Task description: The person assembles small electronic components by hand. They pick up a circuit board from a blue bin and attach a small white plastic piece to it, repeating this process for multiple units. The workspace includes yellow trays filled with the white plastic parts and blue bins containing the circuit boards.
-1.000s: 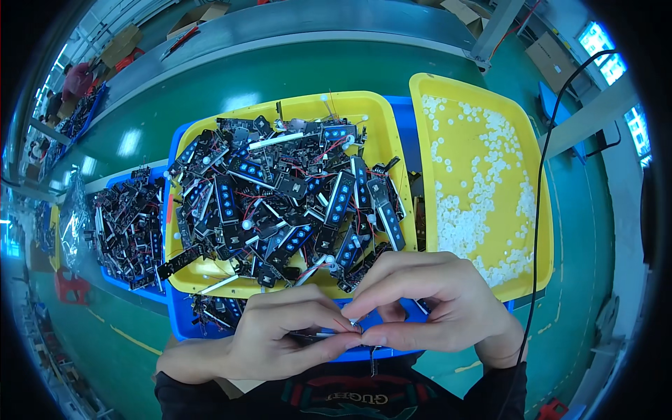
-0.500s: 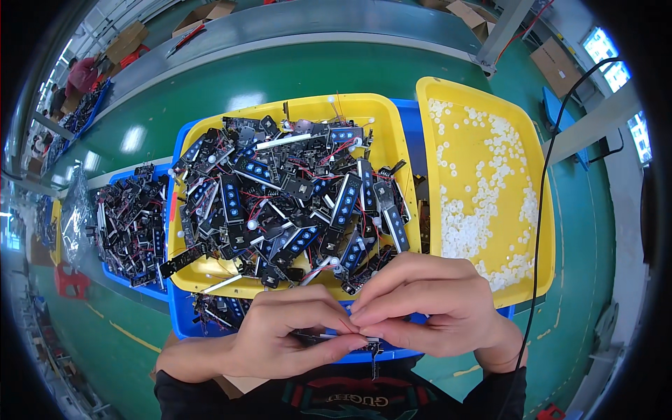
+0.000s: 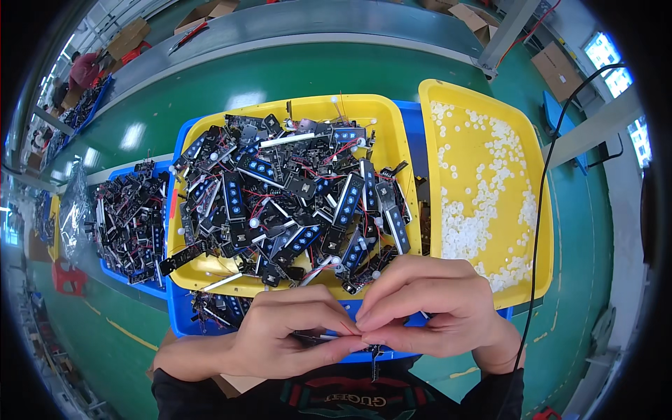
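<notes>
My left hand (image 3: 297, 332) is closed around a small black circuit board (image 3: 375, 355), most of it covered by the fingers. One narrow end of the board pokes out below my fingertips. A thin red wire (image 3: 348, 329) shows between the two hands. Thumb and fingers of my right hand (image 3: 434, 304) are pinched together against my left fingertips; what they grip is hidden. Just beyond the hands, a yellow tray (image 3: 392, 112) is heaped with black circuit boards (image 3: 301, 185) carrying white strips, blue-marked panels, red wires and small white round pieces.
On the right, a second yellow tray (image 3: 448, 133) holds many small white discs (image 3: 465, 234). Blue bins (image 3: 183, 308) sit beneath and to the left, with more boards. A black cable (image 3: 542, 210) hangs down at right. Farther off are a long bench (image 3: 301, 35) and a person (image 3: 84, 70).
My right fingertips have shifted slightly at the pinch, with the index finger a little more raised. My left hand stays nearly still around the board.
</notes>
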`<act>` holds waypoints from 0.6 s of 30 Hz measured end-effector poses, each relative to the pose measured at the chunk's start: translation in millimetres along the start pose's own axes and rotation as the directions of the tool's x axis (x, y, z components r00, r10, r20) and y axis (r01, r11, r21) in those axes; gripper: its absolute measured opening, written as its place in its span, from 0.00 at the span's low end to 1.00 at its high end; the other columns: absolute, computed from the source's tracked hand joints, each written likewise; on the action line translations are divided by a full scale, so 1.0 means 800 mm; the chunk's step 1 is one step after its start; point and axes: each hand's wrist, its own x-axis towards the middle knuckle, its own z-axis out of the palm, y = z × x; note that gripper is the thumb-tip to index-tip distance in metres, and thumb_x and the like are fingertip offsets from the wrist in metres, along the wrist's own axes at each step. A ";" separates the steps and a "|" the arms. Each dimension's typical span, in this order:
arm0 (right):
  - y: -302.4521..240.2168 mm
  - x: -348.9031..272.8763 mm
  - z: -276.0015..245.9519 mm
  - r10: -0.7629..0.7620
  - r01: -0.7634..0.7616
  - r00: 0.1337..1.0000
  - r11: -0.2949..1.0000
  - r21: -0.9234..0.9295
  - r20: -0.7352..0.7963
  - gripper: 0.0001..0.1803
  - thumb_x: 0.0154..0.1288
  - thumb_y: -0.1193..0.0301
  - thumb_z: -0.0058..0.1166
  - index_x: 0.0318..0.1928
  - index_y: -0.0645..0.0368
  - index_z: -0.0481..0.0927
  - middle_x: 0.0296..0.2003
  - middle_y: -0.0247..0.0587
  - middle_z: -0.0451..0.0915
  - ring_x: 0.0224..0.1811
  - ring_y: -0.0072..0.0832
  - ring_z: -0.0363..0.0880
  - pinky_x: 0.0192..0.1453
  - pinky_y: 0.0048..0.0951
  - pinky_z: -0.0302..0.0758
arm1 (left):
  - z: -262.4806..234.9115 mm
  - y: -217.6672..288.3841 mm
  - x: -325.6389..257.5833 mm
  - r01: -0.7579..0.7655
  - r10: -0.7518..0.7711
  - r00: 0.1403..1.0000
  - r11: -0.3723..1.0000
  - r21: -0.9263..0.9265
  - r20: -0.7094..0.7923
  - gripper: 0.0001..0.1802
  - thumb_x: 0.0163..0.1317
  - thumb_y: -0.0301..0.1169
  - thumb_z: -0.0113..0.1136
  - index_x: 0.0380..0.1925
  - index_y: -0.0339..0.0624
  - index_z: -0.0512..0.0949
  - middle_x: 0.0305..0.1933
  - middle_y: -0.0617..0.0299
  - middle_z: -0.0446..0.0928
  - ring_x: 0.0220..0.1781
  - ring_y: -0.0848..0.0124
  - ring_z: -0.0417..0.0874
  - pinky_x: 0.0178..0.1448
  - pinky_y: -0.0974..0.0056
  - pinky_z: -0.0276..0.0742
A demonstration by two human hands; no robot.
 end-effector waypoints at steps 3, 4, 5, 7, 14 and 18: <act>-0.004 0.001 -0.001 0.038 -0.038 0.999 0.999 0.011 0.008 0.13 0.49 0.83 0.68 0.38 0.65 0.84 0.36 0.44 0.82 0.33 0.29 0.81 0.32 0.24 0.76 | 0.000 0.001 -0.001 -0.004 0.004 1.000 1.000 -0.003 -0.011 0.07 0.53 0.20 0.69 0.33 0.33 0.82 0.34 0.55 0.81 0.32 0.69 0.84 0.34 0.69 0.80; -0.006 0.001 -0.002 0.052 -0.052 0.999 0.999 0.009 0.015 0.13 0.49 0.83 0.68 0.38 0.65 0.84 0.36 0.44 0.82 0.32 0.28 0.81 0.31 0.24 0.76 | 0.000 0.001 -0.001 0.001 -0.001 1.000 1.000 -0.005 -0.005 0.07 0.53 0.20 0.69 0.33 0.33 0.82 0.34 0.54 0.81 0.32 0.69 0.84 0.34 0.69 0.80; -0.004 0.000 -0.002 0.017 -0.017 1.000 1.000 0.004 0.014 0.13 0.52 0.83 0.67 0.40 0.64 0.83 0.36 0.43 0.81 0.32 0.27 0.81 0.30 0.23 0.76 | 0.000 0.001 -0.001 0.005 -0.005 1.000 1.000 -0.006 0.001 0.07 0.54 0.20 0.69 0.33 0.33 0.82 0.34 0.54 0.81 0.33 0.69 0.84 0.35 0.69 0.80; 0.001 -0.001 0.000 -0.056 0.056 0.998 0.998 -0.006 0.012 0.13 0.56 0.81 0.64 0.43 0.62 0.82 0.35 0.42 0.80 0.30 0.24 0.80 0.28 0.21 0.76 | 0.000 0.000 -0.001 0.015 -0.015 1.000 1.000 -0.012 0.010 0.07 0.54 0.20 0.69 0.33 0.33 0.82 0.34 0.54 0.81 0.33 0.69 0.84 0.35 0.69 0.80; -0.001 -0.003 0.000 -0.111 0.108 0.992 0.993 0.049 0.063 0.13 0.50 0.86 0.64 0.38 0.65 0.81 0.34 0.45 0.83 0.31 0.31 0.83 0.32 0.26 0.78 | 0.000 0.002 0.001 0.038 -0.033 0.997 0.996 -0.075 0.063 0.07 0.54 0.21 0.68 0.34 0.32 0.82 0.35 0.54 0.81 0.33 0.70 0.83 0.35 0.70 0.79; -0.002 -0.004 0.000 -0.170 0.166 0.981 0.985 0.054 0.093 0.13 0.52 0.84 0.65 0.39 0.64 0.81 0.35 0.42 0.84 0.30 0.31 0.83 0.31 0.26 0.77 | -0.003 -0.001 -0.004 0.069 -0.055 0.991 0.991 -0.113 0.119 0.08 0.55 0.21 0.68 0.36 0.32 0.82 0.37 0.54 0.81 0.35 0.70 0.83 0.38 0.70 0.78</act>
